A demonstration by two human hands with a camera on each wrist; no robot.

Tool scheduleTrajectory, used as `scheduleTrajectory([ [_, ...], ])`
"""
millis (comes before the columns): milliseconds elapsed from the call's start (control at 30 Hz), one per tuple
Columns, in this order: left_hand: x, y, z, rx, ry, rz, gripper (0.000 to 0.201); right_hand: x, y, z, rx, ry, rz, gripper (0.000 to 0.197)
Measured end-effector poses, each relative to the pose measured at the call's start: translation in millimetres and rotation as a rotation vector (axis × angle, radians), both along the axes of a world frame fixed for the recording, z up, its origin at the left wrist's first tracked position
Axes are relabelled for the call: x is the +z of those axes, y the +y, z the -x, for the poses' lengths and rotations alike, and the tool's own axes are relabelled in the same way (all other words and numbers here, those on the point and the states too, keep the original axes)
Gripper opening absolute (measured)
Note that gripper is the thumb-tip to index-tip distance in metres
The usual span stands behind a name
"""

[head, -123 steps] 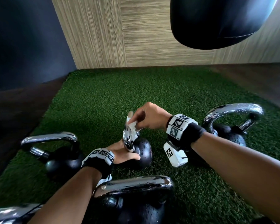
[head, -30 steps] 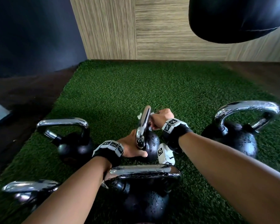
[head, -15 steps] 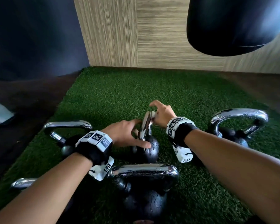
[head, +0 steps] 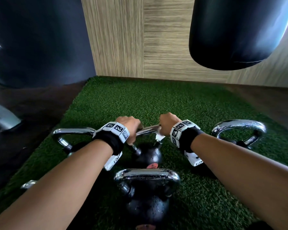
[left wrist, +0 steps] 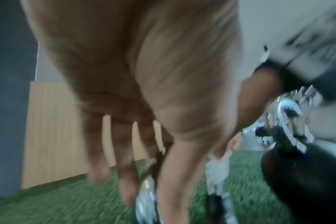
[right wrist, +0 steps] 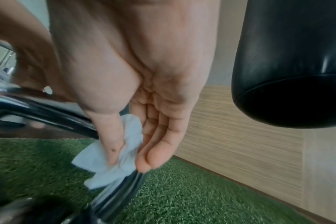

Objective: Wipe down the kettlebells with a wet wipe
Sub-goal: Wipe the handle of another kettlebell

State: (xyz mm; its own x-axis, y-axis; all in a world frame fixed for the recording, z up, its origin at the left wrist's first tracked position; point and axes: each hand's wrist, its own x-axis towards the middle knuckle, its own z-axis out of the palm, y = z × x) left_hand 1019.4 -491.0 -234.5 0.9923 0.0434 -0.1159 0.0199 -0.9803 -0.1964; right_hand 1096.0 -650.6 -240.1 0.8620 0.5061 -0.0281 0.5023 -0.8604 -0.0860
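head view: both hands sit on the chrome handle of the middle kettlebell, which stands on the green turf. left hand is curled over the handle's left end; right hand is curled over its right end with a white wet wipe showing below the fist, against the chrome. three more kettlebells are on the turf: one to the left, partly behind the left forearm; one to the right; one nearest the camera, with droplets on its chrome and black ball. a sliver of chrome shows at lower left. a black punching bag hangs at upper right before a wood-grain wall.

left wrist view: heavily blurred. the fingers point downward, slightly apart, and the thumb lies beside a bit of chrome; how firm the grip is, cannot tell here. a black ball is at right.

right wrist view: thumb and fingertips pinch the crumpled wipe around the chrome bar, the cloth touching the metal. the bag is at right, with turf below.
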Motion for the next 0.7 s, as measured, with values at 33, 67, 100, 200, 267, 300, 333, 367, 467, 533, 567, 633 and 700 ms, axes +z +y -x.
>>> scheduleTrajectory([
  [33,-2.5,4.2,1.5,-0.020,-0.046,-0.008,0.060,0.9,-2.1,3.8,0.000,0.006,0.020,0.022],
  [67,-5.2,7.6,3.8,-0.034,-0.081,-0.010,0.054,0.4,-3.9,8.1,-0.002,0.011,0.039,0.021],
  [100,-7.6,9.8,6.0,-0.044,-0.105,-0.003,0.048,-1.1,-4.9,12.1,-0.005,0.010,0.042,0.022],
  [200,-12.7,11.7,14.3,-0.068,-0.140,0.058,0.038,-6.8,-7.5,20.7,-0.016,-0.016,0.012,0.022],
  [267,-13.9,12.1,18.1,-0.077,-0.160,0.083,0.037,-8.3,-8.9,20.7,-0.025,-0.025,-0.004,0.029],
  [300,-15.8,12.5,19.0,-0.079,-0.172,0.087,0.038,-8.5,-9.4,20.5,-0.027,-0.025,-0.011,0.033],
  [333,-18.7,12.9,19.2,-0.071,-0.177,0.088,0.043,-8.8,-10.0,21.0,-0.030,-0.020,-0.017,0.036],
  [367,-21.9,13.4,19.2,-0.057,-0.176,0.091,0.050,-9.3,-10.3,21.5,-0.031,-0.012,-0.021,0.037],
  [467,-25.7,15.6,24.0,-0.017,-0.132,0.236,0.074,-4.6,-14.8,26.5,-0.046,0.044,-0.022,0.033],
  [533,-22.9,18.7,36.7,-0.001,-0.089,0.396,0.079,7.0,-21.8,33.3,-0.033,0.064,-0.024,0.023],
  [567,-23.3,22.5,45.4,0.015,-0.093,0.458,0.079,11.6,-25.8,37.1,-0.013,0.061,-0.044,0.020],
  [633,-30.4,34.3,65.7,0.084,-0.101,0.544,0.079,16.5,-31.5,50.7,0.034,0.061,-0.149,0.026],
  [700,-47.4,47.6,87.4,0.162,-0.031,0.658,0.073,19.2,-32.8,74.2,0.097,0.104,-0.259,0.027],
])
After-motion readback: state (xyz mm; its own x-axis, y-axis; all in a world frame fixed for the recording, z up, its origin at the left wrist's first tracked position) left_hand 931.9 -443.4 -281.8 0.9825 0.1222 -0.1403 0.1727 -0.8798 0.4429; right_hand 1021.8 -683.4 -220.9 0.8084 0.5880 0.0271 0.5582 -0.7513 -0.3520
